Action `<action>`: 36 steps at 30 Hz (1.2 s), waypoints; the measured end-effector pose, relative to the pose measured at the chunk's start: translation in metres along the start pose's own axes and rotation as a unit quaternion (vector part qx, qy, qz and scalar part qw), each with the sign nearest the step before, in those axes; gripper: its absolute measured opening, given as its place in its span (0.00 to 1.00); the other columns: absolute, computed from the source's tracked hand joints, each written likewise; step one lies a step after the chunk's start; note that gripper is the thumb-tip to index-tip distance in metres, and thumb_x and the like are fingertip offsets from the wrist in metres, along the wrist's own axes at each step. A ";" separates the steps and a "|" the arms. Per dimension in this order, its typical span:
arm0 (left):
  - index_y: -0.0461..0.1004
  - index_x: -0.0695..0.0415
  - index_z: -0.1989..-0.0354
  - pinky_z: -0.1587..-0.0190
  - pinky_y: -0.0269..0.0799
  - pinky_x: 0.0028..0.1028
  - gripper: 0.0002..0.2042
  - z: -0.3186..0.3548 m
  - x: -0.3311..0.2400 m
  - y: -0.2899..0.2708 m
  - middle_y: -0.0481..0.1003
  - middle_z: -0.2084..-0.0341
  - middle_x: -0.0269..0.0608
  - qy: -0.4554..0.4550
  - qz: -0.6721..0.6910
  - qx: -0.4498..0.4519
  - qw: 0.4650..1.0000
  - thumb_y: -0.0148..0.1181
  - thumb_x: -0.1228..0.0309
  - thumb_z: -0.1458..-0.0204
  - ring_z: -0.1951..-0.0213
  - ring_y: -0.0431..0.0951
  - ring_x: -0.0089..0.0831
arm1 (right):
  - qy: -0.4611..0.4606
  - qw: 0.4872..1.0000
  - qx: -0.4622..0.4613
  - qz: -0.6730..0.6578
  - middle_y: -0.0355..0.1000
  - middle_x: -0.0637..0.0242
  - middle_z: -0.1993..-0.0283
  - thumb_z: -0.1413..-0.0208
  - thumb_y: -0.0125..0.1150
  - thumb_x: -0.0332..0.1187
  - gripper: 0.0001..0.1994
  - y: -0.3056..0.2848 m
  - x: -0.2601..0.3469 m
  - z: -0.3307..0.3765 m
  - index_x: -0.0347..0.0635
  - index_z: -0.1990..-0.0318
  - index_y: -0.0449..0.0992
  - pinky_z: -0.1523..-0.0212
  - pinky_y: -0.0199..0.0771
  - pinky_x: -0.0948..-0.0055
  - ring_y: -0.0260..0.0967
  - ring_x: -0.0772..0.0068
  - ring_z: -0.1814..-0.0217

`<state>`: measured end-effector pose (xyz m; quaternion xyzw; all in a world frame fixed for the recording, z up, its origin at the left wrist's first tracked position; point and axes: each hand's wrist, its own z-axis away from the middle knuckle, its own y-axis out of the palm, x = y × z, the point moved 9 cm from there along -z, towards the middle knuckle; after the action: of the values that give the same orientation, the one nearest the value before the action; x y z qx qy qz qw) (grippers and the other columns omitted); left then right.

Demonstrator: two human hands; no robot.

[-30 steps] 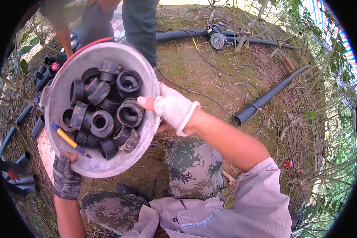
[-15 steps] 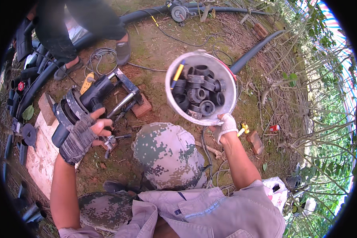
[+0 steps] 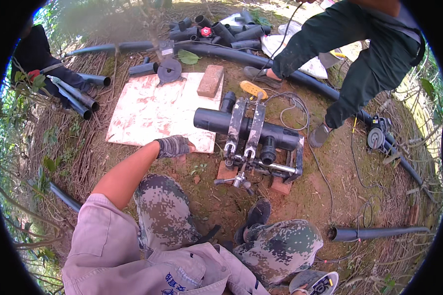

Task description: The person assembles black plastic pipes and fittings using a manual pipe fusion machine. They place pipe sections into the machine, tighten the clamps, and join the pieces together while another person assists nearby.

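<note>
A white board [image 3: 152,110], stained with reddish marks, is laid flat on the ground, and its near edge is touched by the gloved left hand [image 3: 174,146]. Just right of it, a thick black pipe [image 3: 246,128] with short side outlets is held level in a metal clamp frame [image 3: 253,142], which is propped on 2 bricks.

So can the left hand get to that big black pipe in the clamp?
Probably yes. The left hand rests on the edge of the white board, and only bare board lies between it and the black pipe.
</note>
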<state>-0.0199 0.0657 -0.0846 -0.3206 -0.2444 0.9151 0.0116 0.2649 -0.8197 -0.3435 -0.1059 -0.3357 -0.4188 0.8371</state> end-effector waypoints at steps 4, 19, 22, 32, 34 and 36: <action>0.43 0.56 0.22 0.66 0.80 0.34 0.41 0.004 0.099 -0.061 0.81 0.72 0.45 -0.042 0.110 -0.154 0.981 0.61 0.57 0.37 0.71 0.82 0.31 | 0.042 0.992 0.049 0.104 0.72 0.60 0.44 0.29 0.43 0.49 0.24 0.037 -0.034 0.018 0.37 0.43 0.72 0.43 0.73 0.54 0.68 0.54 0.45; 0.55 0.63 0.26 0.54 0.80 0.41 0.38 -0.002 0.180 -0.098 0.79 0.50 0.55 -0.150 -0.121 -0.192 0.962 0.60 0.54 0.40 0.57 0.83 0.44 | 0.117 0.970 0.082 0.197 0.74 0.69 0.56 0.31 0.42 0.57 0.26 -0.028 -0.100 0.047 0.44 0.50 0.76 0.59 0.73 0.61 0.70 0.63 0.60; 0.60 0.63 0.29 0.62 0.81 0.37 0.34 -0.011 0.124 -0.070 0.82 0.64 0.45 -0.090 0.053 -0.167 0.980 0.61 0.56 0.38 0.65 0.83 0.34 | 0.133 0.973 0.030 0.187 0.75 0.71 0.58 0.32 0.42 0.58 0.27 -0.109 -0.100 0.055 0.45 0.52 0.77 0.62 0.73 0.63 0.70 0.64 0.63; 0.75 0.56 0.45 0.62 0.75 0.26 0.23 0.011 -0.078 -0.046 0.82 0.71 0.34 0.041 0.069 -0.073 0.994 0.59 0.50 0.37 0.66 0.83 0.24 | -0.100 0.881 0.268 0.377 0.74 0.61 0.70 0.34 0.54 0.43 0.13 0.215 -0.074 0.095 0.43 0.65 0.74 0.65 0.71 0.63 0.70 0.65 0.68; 0.77 0.57 0.48 0.63 0.74 0.25 0.21 -0.012 -0.119 -0.046 0.79 0.74 0.33 0.111 0.098 -0.071 0.986 0.59 0.52 0.36 0.69 0.80 0.22 | -0.235 0.769 0.335 0.492 0.75 0.64 0.71 0.34 0.57 0.45 0.12 0.325 -0.058 0.063 0.48 0.57 0.70 0.79 0.67 0.66 0.68 0.68 0.78; 0.77 0.59 0.49 0.65 0.73 0.26 0.18 0.008 -0.140 -0.058 0.77 0.75 0.31 0.150 0.069 -0.143 0.976 0.59 0.56 0.35 0.71 0.76 0.21 | -0.177 0.717 0.417 0.530 0.74 0.64 0.68 0.34 0.56 0.43 0.10 0.449 -0.106 0.150 0.47 0.59 0.69 0.74 0.69 0.66 0.68 0.68 0.75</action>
<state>0.0786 0.0881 0.0290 -0.4684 -0.3458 0.8108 -0.0612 0.4955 -0.4024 -0.2528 0.0215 -0.5076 0.3022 0.8066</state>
